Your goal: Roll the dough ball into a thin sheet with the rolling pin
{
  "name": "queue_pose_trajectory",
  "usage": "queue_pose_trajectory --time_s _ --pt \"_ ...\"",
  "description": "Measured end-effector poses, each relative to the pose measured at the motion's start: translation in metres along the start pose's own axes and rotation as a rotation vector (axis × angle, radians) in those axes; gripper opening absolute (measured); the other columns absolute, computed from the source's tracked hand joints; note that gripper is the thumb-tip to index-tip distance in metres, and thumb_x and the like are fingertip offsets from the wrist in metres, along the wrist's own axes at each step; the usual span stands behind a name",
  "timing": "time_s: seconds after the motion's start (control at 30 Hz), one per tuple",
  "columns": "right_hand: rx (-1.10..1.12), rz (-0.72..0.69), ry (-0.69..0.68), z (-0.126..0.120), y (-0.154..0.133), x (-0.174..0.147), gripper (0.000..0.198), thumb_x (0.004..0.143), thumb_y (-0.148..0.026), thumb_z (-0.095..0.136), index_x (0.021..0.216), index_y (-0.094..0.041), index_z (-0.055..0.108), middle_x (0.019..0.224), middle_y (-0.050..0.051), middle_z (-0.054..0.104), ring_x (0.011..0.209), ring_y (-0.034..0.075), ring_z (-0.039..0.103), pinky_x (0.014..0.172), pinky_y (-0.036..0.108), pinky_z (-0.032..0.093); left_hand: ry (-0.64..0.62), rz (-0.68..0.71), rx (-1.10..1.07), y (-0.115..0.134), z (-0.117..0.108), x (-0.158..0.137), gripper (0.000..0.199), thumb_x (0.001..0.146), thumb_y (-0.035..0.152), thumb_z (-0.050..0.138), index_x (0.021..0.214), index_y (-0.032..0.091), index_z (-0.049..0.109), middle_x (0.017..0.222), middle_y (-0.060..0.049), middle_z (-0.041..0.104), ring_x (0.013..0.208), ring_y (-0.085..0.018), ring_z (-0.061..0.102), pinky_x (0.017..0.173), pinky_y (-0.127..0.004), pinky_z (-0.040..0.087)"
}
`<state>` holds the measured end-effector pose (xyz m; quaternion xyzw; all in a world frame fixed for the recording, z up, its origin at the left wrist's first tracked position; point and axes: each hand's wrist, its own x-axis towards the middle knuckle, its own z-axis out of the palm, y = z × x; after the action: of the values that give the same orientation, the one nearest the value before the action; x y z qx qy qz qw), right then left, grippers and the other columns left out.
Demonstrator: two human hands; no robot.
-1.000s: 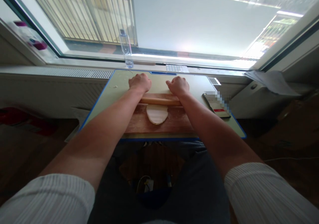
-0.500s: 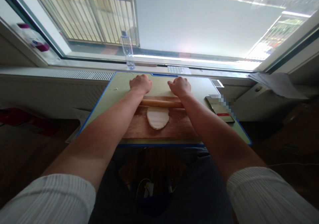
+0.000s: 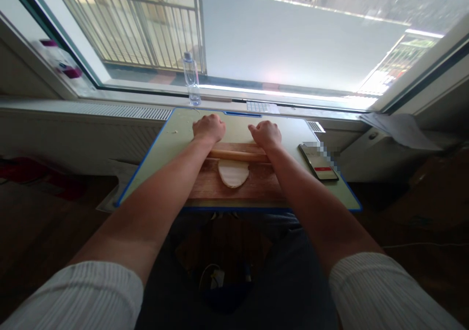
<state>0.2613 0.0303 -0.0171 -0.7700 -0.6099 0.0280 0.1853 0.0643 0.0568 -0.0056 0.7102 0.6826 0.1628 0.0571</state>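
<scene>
A wooden rolling pin (image 3: 240,156) lies crosswise on a reddish-brown wooden board (image 3: 205,187). Its two ends pass out of sight beneath my wrists. My left hand (image 3: 209,127) is closed over the left end, knuckles up and fingers curled away from me. Over the right end, my right hand (image 3: 266,134) is closed too, with its thumb pointing inward. Where palms and pin meet is hidden. A flat, rounded piece of pale dough (image 3: 233,174) lies on the board, its far edge at the pin.
The board rests on a pale green, blue-edged table (image 3: 146,167). A phone (image 3: 318,162) lies on its right side. Dough crumbs (image 3: 175,132) are at the back left. On the windowsill stand a clear bottle (image 3: 192,80) and a white gridded item (image 3: 258,107). Papers (image 3: 397,128) lie at right.
The whole view has shifted slightly, with the window and bottle lower in it. Both hands remain at the rolling pin, which still lies at the dough's far edge.
</scene>
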Motion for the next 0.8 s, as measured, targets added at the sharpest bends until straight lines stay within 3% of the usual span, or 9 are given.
queue_pose_trajectory --time_s 0.4,0.57,0.8 --pt "0.025 -0.051 -0.004 -0.005 0.000 -0.025 0.043 0.101 -0.057 0.056 0.105 -0.023 0.081 0.113 0.013 0.081 0.111 0.031 0.073 0.096 0.040 0.054 -0.015 0.081 0.064 -0.003 -0.004 -0.022 0.046 0.098 0.039 0.043 0.123 0.026 0.079 0.127 -0.015 0.079 0.124 -0.033 0.069 0.108 -0.049 0.048" --pt "0.005 -0.096 0.024 -0.003 0.002 -0.033 0.047 0.100 -0.060 0.058 0.116 -0.021 0.079 0.126 0.014 0.077 0.121 0.032 0.067 0.102 0.043 0.052 -0.018 0.131 0.072 -0.004 -0.005 -0.028 0.045 0.098 0.038 0.043 0.123 0.025 0.078 0.131 -0.016 0.077 0.130 -0.035 0.065 0.107 -0.051 0.047" --pt "-0.014 -0.121 0.058 -0.002 0.003 -0.044 0.048 0.103 -0.059 0.055 0.120 -0.019 0.076 0.128 0.015 0.074 0.125 0.033 0.063 0.105 0.047 0.049 0.012 0.159 0.082 -0.006 -0.004 -0.037 0.044 0.100 0.035 0.042 0.122 0.022 0.077 0.134 -0.016 0.075 0.129 -0.035 0.063 0.106 -0.052 0.048"
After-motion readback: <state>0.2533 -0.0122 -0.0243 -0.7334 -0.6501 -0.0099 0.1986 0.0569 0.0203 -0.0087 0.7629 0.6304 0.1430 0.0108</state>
